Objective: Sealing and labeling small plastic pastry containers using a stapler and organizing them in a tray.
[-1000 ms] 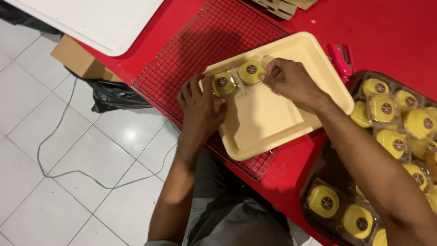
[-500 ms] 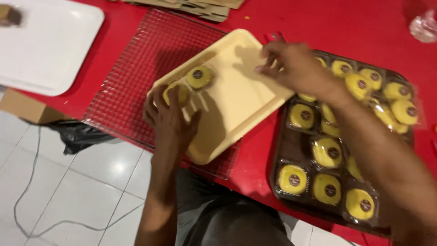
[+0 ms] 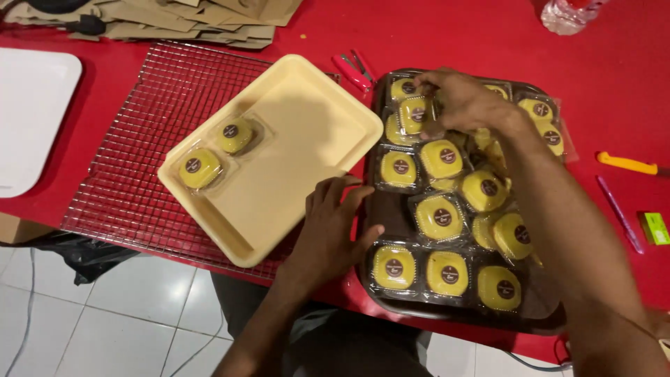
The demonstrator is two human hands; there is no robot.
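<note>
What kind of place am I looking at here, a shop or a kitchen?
Probably a small home or bakery packing spot: a dark tray full of yellow cakes in clear plastic shells, a wire cooling rack on a red table, and flat brown cartons stacked behind.

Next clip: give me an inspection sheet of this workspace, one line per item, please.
Surface: red table, wire rack under cream tray.
Job's things: two wrapped yellow cakes in the cream tray; many more on dark tray.
Clutter: white tray, flattened brown boxes, red cutters, orange knife, pen, green box, bottle.
Hands: right hand fingers on one cake; left hand open at the cream tray's edge.
Cables: grey cord on floor.
Surroundings: white tiled floor, black bag.
</note>
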